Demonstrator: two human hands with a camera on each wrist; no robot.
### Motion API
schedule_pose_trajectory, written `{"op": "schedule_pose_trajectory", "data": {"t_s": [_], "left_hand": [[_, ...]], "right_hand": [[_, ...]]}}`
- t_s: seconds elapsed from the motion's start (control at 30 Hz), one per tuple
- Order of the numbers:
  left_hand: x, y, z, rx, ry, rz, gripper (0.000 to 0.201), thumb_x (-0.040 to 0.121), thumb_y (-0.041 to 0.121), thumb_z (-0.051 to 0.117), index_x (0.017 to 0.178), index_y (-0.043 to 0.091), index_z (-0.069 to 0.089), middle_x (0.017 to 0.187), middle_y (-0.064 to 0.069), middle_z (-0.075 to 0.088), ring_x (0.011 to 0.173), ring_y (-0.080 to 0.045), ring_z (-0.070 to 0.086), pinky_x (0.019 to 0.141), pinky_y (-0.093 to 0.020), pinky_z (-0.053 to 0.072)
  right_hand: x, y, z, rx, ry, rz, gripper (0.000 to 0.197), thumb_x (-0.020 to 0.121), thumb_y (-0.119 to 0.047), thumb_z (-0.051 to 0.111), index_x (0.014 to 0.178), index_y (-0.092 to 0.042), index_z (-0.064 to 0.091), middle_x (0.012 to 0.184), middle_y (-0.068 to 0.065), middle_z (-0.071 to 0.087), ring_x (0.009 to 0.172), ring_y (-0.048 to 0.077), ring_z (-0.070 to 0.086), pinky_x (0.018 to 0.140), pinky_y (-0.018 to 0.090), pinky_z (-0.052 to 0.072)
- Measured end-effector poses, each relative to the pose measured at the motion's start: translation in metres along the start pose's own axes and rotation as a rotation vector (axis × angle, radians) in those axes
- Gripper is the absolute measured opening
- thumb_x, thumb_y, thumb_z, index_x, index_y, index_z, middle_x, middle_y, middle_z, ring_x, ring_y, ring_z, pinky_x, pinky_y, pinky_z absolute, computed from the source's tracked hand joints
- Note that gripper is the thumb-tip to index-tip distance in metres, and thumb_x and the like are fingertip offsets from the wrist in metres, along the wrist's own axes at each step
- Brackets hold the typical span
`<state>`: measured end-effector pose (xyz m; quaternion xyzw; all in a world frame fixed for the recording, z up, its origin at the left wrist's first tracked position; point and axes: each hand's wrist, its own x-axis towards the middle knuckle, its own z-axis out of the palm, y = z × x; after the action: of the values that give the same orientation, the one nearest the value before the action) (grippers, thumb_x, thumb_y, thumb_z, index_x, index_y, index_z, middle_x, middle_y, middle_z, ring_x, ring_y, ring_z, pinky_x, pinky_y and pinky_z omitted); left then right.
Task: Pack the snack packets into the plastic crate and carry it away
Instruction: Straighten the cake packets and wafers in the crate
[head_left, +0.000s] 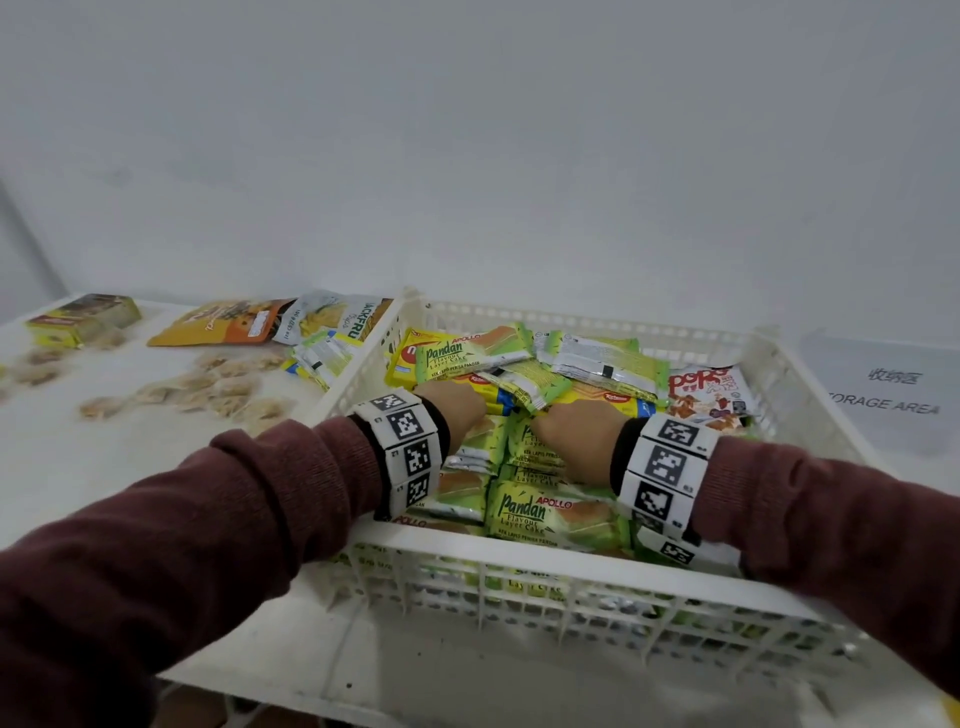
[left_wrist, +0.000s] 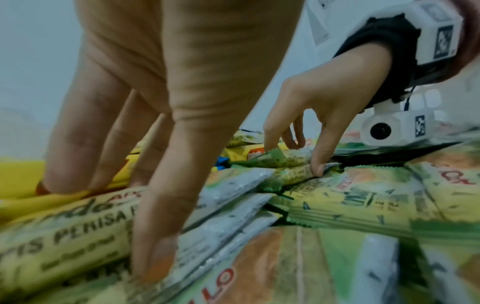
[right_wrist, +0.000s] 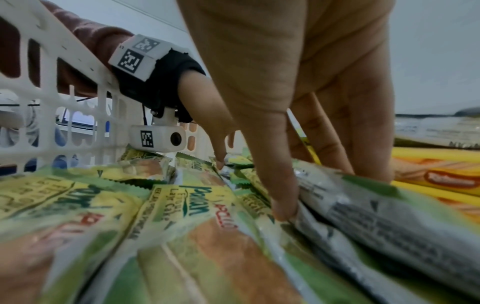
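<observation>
You are in the packing step: both hands are inside the plastic crate (head_left: 519, 558), arranging packets that already lie there. The crate stands on the white surface (head_left: 78, 467), in the near middle, and it is almost full of green pandan cake packets (head_left: 540, 514), with yellow wafer packets (head_left: 618, 397) at the far side and one red-and-white snack bag (head_left: 711, 392) at the far right.

Your left hand (head_left: 457, 410) reaches down into the left part of the crate. Its fingers are stretched out and spread, and the fingertips (left_wrist: 155, 261) press on the packets; the grip is apart and holds nothing. Your right hand (head_left: 576, 436) is just beside it, also pointing down. Its thumb (right_wrist: 283, 207) and fingers close on the edge of a silver-backed packet (right_wrist: 389, 216), so this grip is clamped on that packet.

Several things are still outside, on the surface to the far left: an orange pouch (head_left: 223, 322), a jackfruit chips bag (head_left: 337, 317), a small box (head_left: 83, 317) and some clear small packets (head_left: 223, 389).

I think the next move is to lay the pinched packet flat, so the pile stays below the rim, and then bring in the remaining packets. The pile at the far side is loose and may slide when you lift the crate.
</observation>
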<state>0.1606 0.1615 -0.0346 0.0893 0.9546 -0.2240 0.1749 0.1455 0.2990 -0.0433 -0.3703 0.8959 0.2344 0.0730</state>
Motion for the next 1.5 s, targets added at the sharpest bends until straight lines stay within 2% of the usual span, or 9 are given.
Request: {"op": "schedule_pose_trajectory", "data": {"t_s": [0.2,0.4,0.57,0.7,0.87,1.0,1.13,1.23,1.5], "left_hand": [[-0.01,-0.005,-0.004,-0.051,-0.01,-0.057,0.007,0.092,0.008,0.05,0.096,0.003,0.054,0.079,-0.006,0.05,0.079,-0.023,0.047,0.069,-0.029,0.044],[-0.009,-0.006,-0.001,-0.087,-0.068,0.097,0.062,0.088,0.022,0.061,0.141,0.008,0.032,0.129,-0.013,0.052,0.114,-0.027,0.053,0.087,-0.033,0.046],[-0.01,0.0,0.003,-0.024,-0.235,0.122,0.091,0.088,0.03,0.061,0.149,0.012,-0.005,0.155,-0.013,0.014,0.134,-0.029,0.035,0.101,-0.038,0.036],[-0.016,0.007,-0.001,-0.018,-0.239,0.113,0.094,0.088,0.031,0.061,0.148,0.011,-0.008,0.157,-0.013,0.003,0.139,-0.029,0.026,0.105,-0.037,0.032],[-0.007,-0.008,-0.011,-0.151,-0.212,0.138,0.055,0.094,0.024,0.051,0.141,0.004,0.029,0.133,-0.015,0.042,0.116,-0.026,0.046,0.092,-0.034,0.039],[0.006,-0.034,-0.029,-0.403,0.143,0.046,0.017,0.094,0.01,0.042,0.079,0.002,0.039,0.072,-0.004,0.043,0.057,-0.016,0.035,0.054,-0.023,0.029],[0.022,-0.049,-0.045,-0.52,0.349,-0.045,0.019,0.095,0.025,0.046,0.103,0.008,0.052,0.103,-0.01,0.052,0.091,-0.023,0.051,0.077,-0.029,0.042],[0.034,-0.049,-0.043,-0.523,0.267,-0.054,0.054,0.093,0.031,0.052,0.139,0.011,0.034,0.138,-0.011,0.043,0.123,-0.027,0.046,0.099,-0.035,0.039],[0.046,-0.05,-0.032,-0.528,0.202,-0.028,0.063,0.088,0.022,0.062,0.141,0.005,0.031,0.143,-0.012,0.04,0.129,-0.026,0.042,0.102,-0.033,0.037]], "right_hand": [[-0.009,0.005,-0.007,-0.006,-0.016,0.03,0.021,0.094,-0.023,0.051,0.1,-0.003,0.057,0.082,0.005,0.054,0.078,0.023,0.054,0.058,0.028,0.043],[-0.012,0.008,0.0,0.182,-0.12,-0.041,0.04,0.097,-0.025,0.042,0.132,-0.006,0.04,0.117,0.013,0.057,0.102,0.028,0.058,0.075,0.031,0.044],[-0.004,0.001,0.012,0.16,-0.211,-0.028,0.067,0.095,-0.023,0.041,0.148,-0.009,0.001,0.14,0.019,0.04,0.109,0.031,0.057,0.09,0.04,0.051],[-0.001,-0.004,0.016,0.118,-0.249,-0.015,0.075,0.095,-0.019,0.04,0.146,-0.008,-0.014,0.151,0.022,0.02,0.111,0.032,0.055,0.088,0.038,0.051],[-0.01,0.01,-0.008,0.219,-0.211,-0.053,0.057,0.097,-0.031,0.041,0.145,-0.008,0.021,0.134,0.014,0.05,0.115,0.028,0.054,0.097,0.037,0.046],[-0.018,0.044,-0.045,0.329,-0.026,0.049,0.04,0.093,-0.026,0.051,0.131,-0.013,0.048,0.122,0.004,0.058,0.107,0.019,0.054,0.082,0.023,0.038],[0.002,0.069,-0.057,0.328,0.125,0.221,0.041,0.091,-0.028,0.054,0.128,-0.012,0.05,0.127,0.007,0.054,0.109,0.021,0.053,0.083,0.025,0.039],[0.023,0.071,-0.051,0.301,0.098,0.303,0.054,0.09,-0.043,0.053,0.136,-0.018,0.04,0.135,0.006,0.048,0.12,0.024,0.049,0.093,0.033,0.042],[0.041,0.065,-0.04,0.241,0.035,0.291,0.051,0.088,-0.044,0.054,0.134,-0.025,0.041,0.128,0.006,0.053,0.111,0.025,0.054,0.087,0.033,0.045]]}}
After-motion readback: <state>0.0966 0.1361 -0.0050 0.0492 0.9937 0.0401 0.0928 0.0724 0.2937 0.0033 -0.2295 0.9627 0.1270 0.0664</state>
